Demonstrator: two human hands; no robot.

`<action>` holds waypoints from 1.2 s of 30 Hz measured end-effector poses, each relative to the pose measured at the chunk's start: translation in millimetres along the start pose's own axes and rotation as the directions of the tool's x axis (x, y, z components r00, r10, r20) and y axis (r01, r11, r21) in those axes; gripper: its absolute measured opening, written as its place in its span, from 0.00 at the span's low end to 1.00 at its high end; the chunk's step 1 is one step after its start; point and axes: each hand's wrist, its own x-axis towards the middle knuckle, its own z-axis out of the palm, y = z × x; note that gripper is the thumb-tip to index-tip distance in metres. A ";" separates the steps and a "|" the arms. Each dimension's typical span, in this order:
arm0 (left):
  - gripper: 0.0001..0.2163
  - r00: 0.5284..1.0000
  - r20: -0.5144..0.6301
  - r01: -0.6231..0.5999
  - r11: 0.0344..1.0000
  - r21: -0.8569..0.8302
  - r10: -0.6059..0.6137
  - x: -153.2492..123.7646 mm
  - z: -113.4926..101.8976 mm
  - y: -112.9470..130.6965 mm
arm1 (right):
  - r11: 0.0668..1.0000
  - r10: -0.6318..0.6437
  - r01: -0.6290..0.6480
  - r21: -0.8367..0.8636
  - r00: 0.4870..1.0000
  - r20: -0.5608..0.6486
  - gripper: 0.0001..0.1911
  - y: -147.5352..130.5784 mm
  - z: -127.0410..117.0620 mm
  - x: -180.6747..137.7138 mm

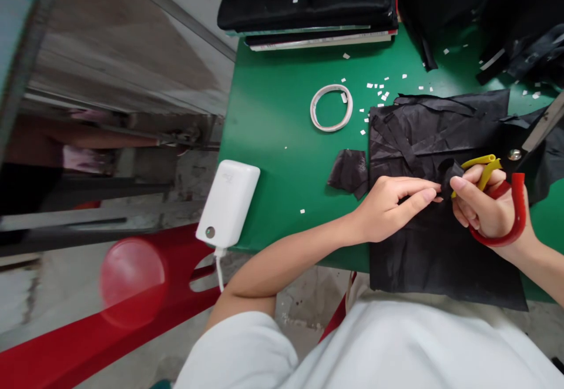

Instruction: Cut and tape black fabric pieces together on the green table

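My left hand (392, 207) is closed in a pinch at the end of a small curled black fabric strip (450, 173). Just beside it, my right hand (480, 201) has its thumb and forefinger on the strip's other side. Hooked around that same hand is a pair of scissors (520, 213) with a red-covered handle, its blades pointing up and right. Yellow tubing (480, 160) sticks out between the fingers and seems to cover the other handle. Both hands are over a large sheet of black fabric (440, 260) that hangs past the table's front edge.
On the green table (273, 142) are a white tape roll (331, 108), a black fabric scrap (348, 171) and scattered white paper bits (382, 92). A white power bank (229, 201) with a cable lies at the left edge. Black bags (308, 1) are stacked at the back.
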 end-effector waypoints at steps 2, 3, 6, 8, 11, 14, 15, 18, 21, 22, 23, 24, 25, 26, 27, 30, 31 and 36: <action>0.18 1.000 -0.008 0.001 1.000 -0.004 -0.001 0.0 0.1 0.2 | 1.000 0.001 -0.001 0.012 1.000 0.009 0.20 0.2 0.4 0.3; 0.18 1.000 -0.012 0.004 1.000 -0.009 -0.004 0.0 0.1 0.4 | 1.000 0.001 -0.001 0.028 1.000 0.019 0.20 0.2 0.6 0.3; 0.19 1.000 -0.018 0.016 1.000 -0.017 -0.017 0.0 -0.1 1.0 | 0.995 -0.011 0.004 0.098 0.998 0.069 0.19 -1.0 1.7 -1.3; 0.20 1.000 -0.014 0.018 1.000 -0.015 -0.018 0.2 -0.2 1.4 | 0.991 -0.019 0.007 0.133 0.995 0.094 0.18 -2.7 2.5 -3.0; 0.21 1.000 -0.007 0.017 1.000 -0.018 -0.017 0.1 -0.1 1.8 | 0.990 -0.019 0.004 0.143 0.994 0.103 0.19 -4.2 2.3 -4.0; 0.22 1.000 -0.012 0.027 0.999 -0.021 -0.028 -1.2 -0.2 1.7 | 0.998 -0.011 0.006 0.064 0.997 0.080 0.19 -2.7 -0.5 -1.7; 0.22 0.999 -0.018 0.031 0.999 -0.016 -0.032 -1.7 -0.3 1.6 | 1.000 -0.011 0.010 0.025 0.998 0.067 0.19 -1.8 -1.7 -0.4; 0.21 0.998 -0.048 0.028 1.000 0.001 -0.028 -2.4 -1.0 1.8 | 0.998 -0.014 0.015 -0.061 1.000 0.022 0.20 0.4 -4.2 2.5; 0.16 0.997 -0.074 -0.003 1.000 0.014 0.004 -1.2 -1.1 2.6 | 0.995 -0.006 0.005 -0.101 1.000 -0.007 0.20 0.3 -4.1 2.8; 0.14 0.997 -0.081 -0.016 1.000 0.013 0.017 -0.6 -0.9 2.9 | 0.994 -0.001 0.000 -0.113 1.000 -0.010 0.20 0.1 -3.8 2.5; 0.12 0.996 -0.083 -0.028 1.000 0.009 0.029 0.0 -0.5 3.1 | 0.993 0.003 -0.004 -0.121 1.000 -0.012 0.20 0.0 -3.5 2.3; 0.11 0.996 -0.085 -0.037 0.999 0.004 0.037 0.6 0.0 3.2 | 0.992 0.004 -0.006 -0.126 1.000 -0.015 0.20 0.1 -3.3 2.1; 0.10 0.995 -0.088 -0.044 0.999 -0.001 0.043 1.0 0.5 3.2 | 0.992 0.003 -0.005 -0.129 1.000 -0.018 0.20 0.2 -3.2 2.1; 0.10 0.995 -0.089 -0.048 0.999 -0.004 0.047 1.2 1.0 3.1 | 0.992 0.000 -0.003 -0.129 1.000 -0.022 0.20 0.3 -3.3 2.1; 0.10 0.995 -0.089 -0.050 0.999 -0.003 0.049 1.3 1.5 2.9 | 0.992 -0.005 0.002 -0.128 1.000 -0.026 0.20 0.2 -3.3 2.1; 0.10 0.993 -0.102 -0.050 0.999 0.011 0.051 0.8 2.9 2.0 | 0.991 -0.011 0.006 -0.136 0.999 -0.034 0.20 -2.3 -2.8 1.3; 0.11 0.994 -0.104 -0.042 0.999 0.004 0.042 0.5 3.4 1.8 | 0.990 -0.008 0.003 -0.142 0.999 -0.034 0.19 -3.8 -2.3 0.7; 0.13 0.991 -0.106 0.065 0.978 -0.197 -0.087 0.0 5.0 3.1 | 0.993 0.011 -0.012 -0.120 1.000 -0.009 0.18 -7.7 -0.7 -1.4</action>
